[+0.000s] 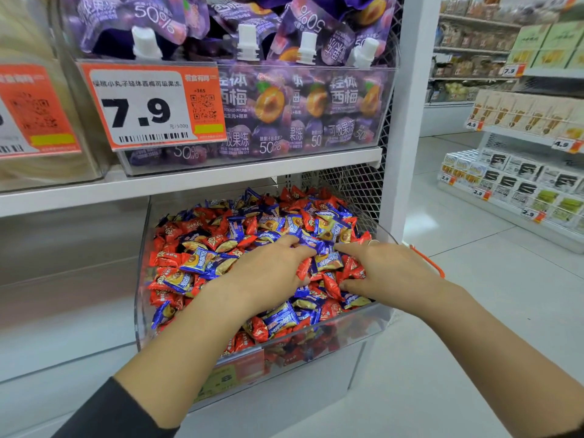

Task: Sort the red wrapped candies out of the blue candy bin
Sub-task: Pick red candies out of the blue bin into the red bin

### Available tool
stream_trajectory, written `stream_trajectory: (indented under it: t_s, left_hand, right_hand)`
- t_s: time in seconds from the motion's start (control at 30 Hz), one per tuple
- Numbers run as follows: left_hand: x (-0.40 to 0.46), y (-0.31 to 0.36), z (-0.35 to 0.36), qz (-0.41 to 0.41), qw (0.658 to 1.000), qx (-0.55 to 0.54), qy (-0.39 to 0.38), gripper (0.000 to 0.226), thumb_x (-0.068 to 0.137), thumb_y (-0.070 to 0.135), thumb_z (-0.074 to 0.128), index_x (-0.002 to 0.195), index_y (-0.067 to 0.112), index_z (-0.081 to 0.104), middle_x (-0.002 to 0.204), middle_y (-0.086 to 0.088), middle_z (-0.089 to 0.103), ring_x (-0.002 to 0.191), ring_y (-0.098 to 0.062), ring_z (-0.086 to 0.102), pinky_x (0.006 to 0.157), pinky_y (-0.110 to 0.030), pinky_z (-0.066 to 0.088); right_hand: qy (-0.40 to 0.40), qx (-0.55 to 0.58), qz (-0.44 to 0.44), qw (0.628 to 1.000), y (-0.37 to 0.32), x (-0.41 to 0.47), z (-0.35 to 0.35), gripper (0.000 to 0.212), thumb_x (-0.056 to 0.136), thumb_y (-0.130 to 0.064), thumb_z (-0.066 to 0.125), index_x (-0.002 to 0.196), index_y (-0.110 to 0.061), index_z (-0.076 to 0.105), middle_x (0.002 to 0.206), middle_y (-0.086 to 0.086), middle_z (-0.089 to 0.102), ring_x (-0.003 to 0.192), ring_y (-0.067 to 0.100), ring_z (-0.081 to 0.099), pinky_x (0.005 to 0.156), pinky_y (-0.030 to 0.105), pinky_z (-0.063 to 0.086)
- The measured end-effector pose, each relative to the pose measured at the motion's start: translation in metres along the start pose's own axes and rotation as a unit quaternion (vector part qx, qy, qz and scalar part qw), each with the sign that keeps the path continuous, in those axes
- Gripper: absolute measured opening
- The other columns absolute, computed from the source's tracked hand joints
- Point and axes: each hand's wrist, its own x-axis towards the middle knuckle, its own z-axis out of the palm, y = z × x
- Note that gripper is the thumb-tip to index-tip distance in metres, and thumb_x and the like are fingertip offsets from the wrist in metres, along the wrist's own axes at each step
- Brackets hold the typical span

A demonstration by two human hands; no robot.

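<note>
Bright, even shop light makes almost no shadows, the clear plastic candy bin (377,314) shines with white glare, straight shelves bend near the edges, and the far right shelves (518,172) look soft.

A black sleeve (117,412) covers the left forearm; the right forearm is bare.

A white shelf unit (202,184) fills the left and centre of the frame. On its upper board sits a clear bin (376,121) of purple spouted jelly pouches (275,102) with an orange price tag (151,105) clipped to its front. On the level below, at centre, stands a clear candy bin (357,324) heaped with red wrapped candies (167,257) and blue wrapped candies (281,317).
</note>
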Motion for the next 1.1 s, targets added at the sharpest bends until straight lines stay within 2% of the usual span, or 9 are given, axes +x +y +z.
stream_trajectory:
  t_s: [0.2, 0.3, 0.37, 0.43, 0.57, 0.7, 0.8, 0.9, 1.1]
  left_hand:
    - [-0.004, -0.005, -0.004, -0.008, 0.996, 0.006, 0.091, 0.023, 0.097, 0.031, 0.05, 0.118, 0.022, 0.047, 0.108, -0.002, 0.05, 0.093, -0.025, 0.058, 0.069, -0.035, 0.048]
    - [-0.009, -0.011, -0.013, -0.012, 0.989, -0.031, 0.143, 0.023, 0.099, 0.034, 0.046, 0.12, 0.025, 0.047, 0.106, 0.001, 0.049, 0.087, -0.022, 0.057, 0.072, -0.035, 0.049]
    - [-0.013, -0.015, -0.021, -0.017, 0.985, -0.067, 0.157, 0.024, 0.098, 0.038, 0.047, 0.118, 0.025, 0.049, 0.104, 0.001, 0.049, 0.086, -0.019, 0.055, 0.076, -0.034, 0.048]
    - [-0.017, -0.018, -0.029, -0.014, 0.983, -0.082, 0.162, 0.019, 0.096, 0.04, 0.049, 0.105, 0.023, 0.05, 0.096, 0.002, 0.049, 0.083, -0.017, 0.052, 0.074, -0.031, 0.044]
    - [-0.025, -0.026, -0.043, -0.021, 0.986, -0.079, 0.143, 0.024, 0.095, 0.043, 0.048, 0.083, 0.025, 0.039, 0.081, 0.006, 0.044, 0.069, -0.009, 0.045, 0.059, -0.024, 0.031]
    - [-0.031, -0.027, -0.047, -0.019, 0.991, -0.078, 0.104, 0.032, 0.092, 0.05, 0.051, 0.076, 0.024, 0.042, 0.077, 0.004, 0.051, 0.067, -0.008, 0.047, 0.057, -0.024, 0.034]
    - [-0.031, -0.018, -0.038, -0.014, 0.998, -0.035, 0.059, 0.031, 0.09, 0.055, 0.052, 0.098, 0.025, 0.056, 0.091, 0.005, 0.061, 0.083, -0.016, 0.057, 0.071, -0.033, 0.046]
    - [-0.024, -0.009, -0.024, -0.031, 0.997, 0.074, 0.023, 0.053, 0.092, 0.055, 0.048, 0.139, 0.031, 0.041, 0.126, 0.001, 0.057, 0.113, -0.023, 0.055, 0.09, -0.037, 0.047]
    - [-0.014, -0.01, -0.008, -0.054, 0.988, 0.128, 0.064, 0.043, 0.097, 0.039, 0.048, 0.133, 0.02, 0.035, 0.112, -0.005, 0.059, 0.097, -0.027, 0.06, 0.076, -0.04, 0.051]
  right_hand:
    - [-0.01, 0.005, 0.006, 1.0, -0.002, 0.006, 0.005, 0.054, 0.083, -0.049, 0.062, 0.132, -0.033, 0.048, 0.115, 0.003, 0.058, 0.105, 0.022, 0.057, 0.077, 0.032, 0.047]
    - [0.024, 0.03, 0.017, 0.999, 0.0, 0.008, 0.006, 0.029, 0.082, -0.048, 0.065, 0.09, -0.024, 0.05, 0.098, 0.0, 0.049, 0.093, 0.023, 0.056, 0.067, 0.031, 0.041]
    - [0.043, 0.062, 0.025, 0.997, 0.001, 0.008, 0.007, 0.033, 0.085, -0.045, 0.065, 0.077, -0.023, 0.041, 0.097, 0.0, 0.044, 0.086, 0.023, 0.054, 0.065, 0.03, 0.035]
    - [0.065, 0.094, 0.023, 0.993, 0.002, 0.008, 0.007, 0.027, 0.088, -0.04, 0.062, 0.081, -0.02, 0.045, 0.098, 0.001, 0.048, 0.087, 0.023, 0.055, 0.066, 0.031, 0.036]
    - [0.102, 0.137, 0.044, 0.984, 0.005, 0.006, 0.006, 0.029, 0.089, -0.033, 0.059, 0.076, -0.012, 0.045, 0.065, 0.002, 0.05, 0.066, 0.023, 0.049, 0.055, 0.034, 0.032]
    - [0.147, 0.246, 0.064, 0.956, 0.009, 0.003, 0.0, 0.018, 0.085, -0.028, 0.06, 0.084, -0.01, 0.057, 0.065, 0.005, 0.061, 0.067, 0.025, 0.058, 0.063, 0.037, 0.047]
    - [0.088, 0.246, 0.046, 0.964, 0.009, 0.0, -0.009, 0.022, 0.082, -0.03, 0.065, 0.086, -0.009, 0.061, 0.071, 0.007, 0.063, 0.072, 0.025, 0.06, 0.068, 0.037, 0.048]
    - [0.011, 0.126, 0.039, 0.991, 0.002, -0.001, -0.006, 0.04, 0.081, -0.045, 0.067, 0.069, -0.012, 0.049, 0.063, 0.001, 0.051, 0.063, 0.019, 0.05, 0.058, 0.034, 0.038]
    - [0.011, 0.008, 0.034, 0.999, -0.01, 0.007, 0.009, 0.042, 0.085, -0.039, 0.062, 0.064, -0.019, 0.031, 0.062, -0.003, 0.037, 0.072, 0.024, 0.044, 0.06, 0.029, 0.032]
